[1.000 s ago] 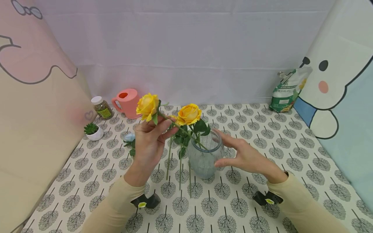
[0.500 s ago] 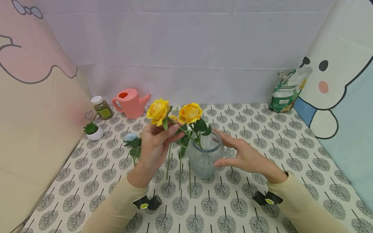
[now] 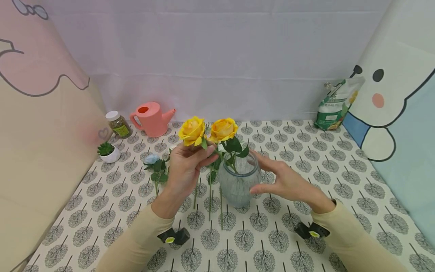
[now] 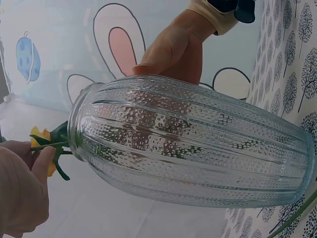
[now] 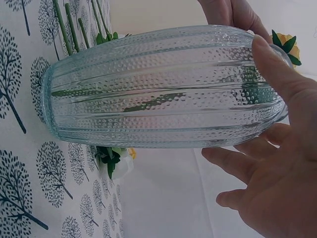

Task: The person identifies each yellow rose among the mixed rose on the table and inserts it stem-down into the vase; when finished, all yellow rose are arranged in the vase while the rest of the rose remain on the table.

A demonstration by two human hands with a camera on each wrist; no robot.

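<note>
My left hand pinches the green stem of a yellow rose just below its bloom, left of the vase mouth. A ribbed, pale-blue glass vase stands upright on the table. Leaning in its mouth is another yellow rose, with dark leaves over the rim. Through the dimpled glass in the right wrist view, green stems show inside. My right hand holds the vase from the right, thumb and fingers spread around its upper side. In the left wrist view, the left fingers pinch the stem close to the rim.
Left of the vase lie several flower stems and a blue rose. Farther left are a potted succulent, a lidded jar and a pink watering can. A green-and-white bag stands back right.
My left hand has moved right and slightly down with its yellow rose, whose bloom is now close beside the other. The right hand and vase have stayed in place.
</note>
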